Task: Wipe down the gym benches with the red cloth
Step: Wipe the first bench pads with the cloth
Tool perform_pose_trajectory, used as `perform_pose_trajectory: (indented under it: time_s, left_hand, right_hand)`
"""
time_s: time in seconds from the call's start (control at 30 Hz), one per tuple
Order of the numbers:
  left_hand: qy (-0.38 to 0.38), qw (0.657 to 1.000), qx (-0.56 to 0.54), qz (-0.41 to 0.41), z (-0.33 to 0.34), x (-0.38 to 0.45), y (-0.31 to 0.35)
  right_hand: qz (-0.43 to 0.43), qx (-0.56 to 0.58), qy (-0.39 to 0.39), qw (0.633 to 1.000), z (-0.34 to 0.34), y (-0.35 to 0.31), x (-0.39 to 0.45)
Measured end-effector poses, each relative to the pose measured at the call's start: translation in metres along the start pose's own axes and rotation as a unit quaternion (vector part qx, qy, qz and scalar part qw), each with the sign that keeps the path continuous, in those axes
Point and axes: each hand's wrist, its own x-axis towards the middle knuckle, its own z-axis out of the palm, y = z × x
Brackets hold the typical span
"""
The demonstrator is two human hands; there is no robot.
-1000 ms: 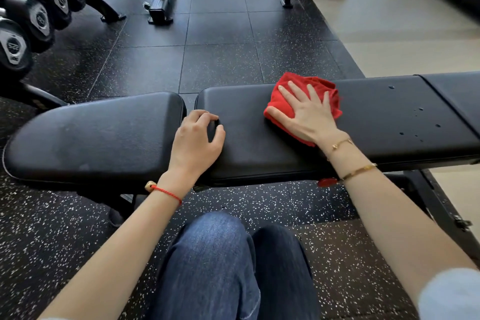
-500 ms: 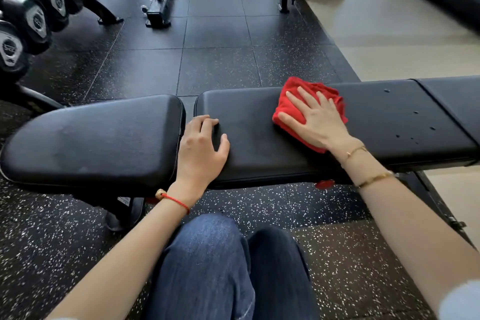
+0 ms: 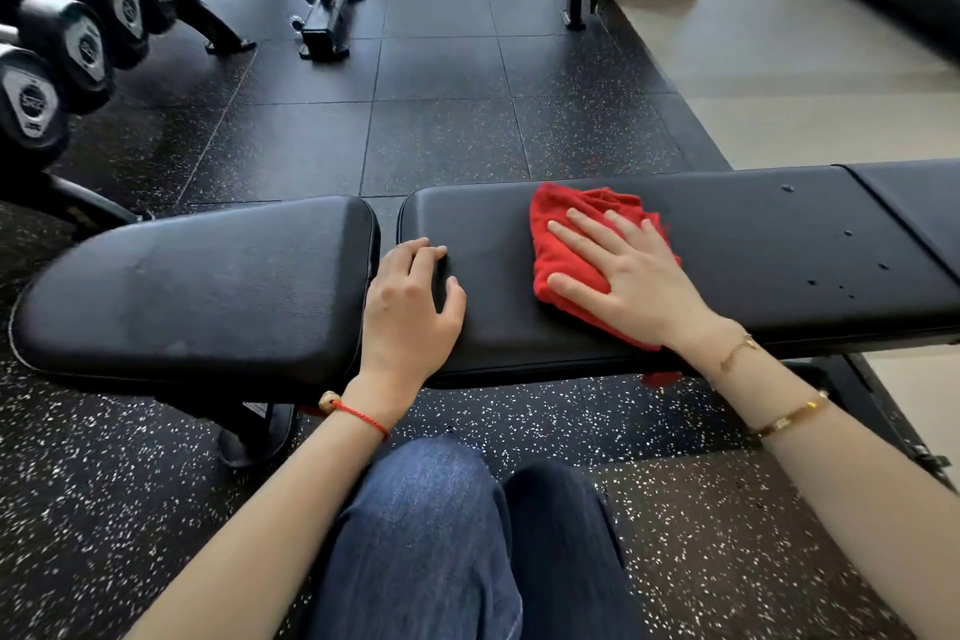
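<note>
Sliding along the pad, the right hand [image 3: 631, 283] and the red cloth [image 3: 566, 250] have crept a little toward the droplet-speckled end of the bench [image 3: 779, 250] since a second ago, while the left hand [image 3: 410, 299] has barely budged at the gap beside the seat pad [image 3: 197, 286]. Right now the right hand lies flat, fingers straight and spread, pressing the cloth onto the middle of the long pad, nearer its far edge than its near one, with a corner of cloth poking past the near edge under the wrist. The left hand rests with fingers loosely curled on the pad's left end, gripping nothing, just bracing. That cloth looks soft, light and bunchy, so it should fold and ride up rather than glide stiffly; a broad palm on its middle seems the best hold. Water beads [image 3: 841, 276] sit toward the right end, apparently not yet wiped. Dumbbells [image 3: 78, 42] line the far left.
</note>
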Motion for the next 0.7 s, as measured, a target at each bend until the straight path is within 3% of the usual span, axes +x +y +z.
perform_pose_trajectory:
  time_s: [0.17, 0.37, 0.5, 0.7]
  left_hand:
    - [-0.001, 0.999, 0.033, 0.004, -0.001, -0.002, 0.003]
    - [0.013, 0.996, 0.048, 0.081, -0.007, -0.004, 0.005]
    - [0.015, 0.993, 0.037, 0.110, -0.006, -0.010, 0.000]
    - [0.025, 0.994, 0.038, 0.102, -0.002, -0.012, 0.001]
  right_hand:
    - [0.099, 0.015, -0.012, 0.995, 0.002, -0.006, 0.056]
    - [-0.002, 0.018, 0.005, 1.000, 0.006, -0.043, 0.017]
    - [-0.042, 0.000, 0.010, 0.999, 0.005, -0.020, -0.016]
    - [0.109, 0.007, -0.003, 0.994, -0.003, 0.014, 0.045]
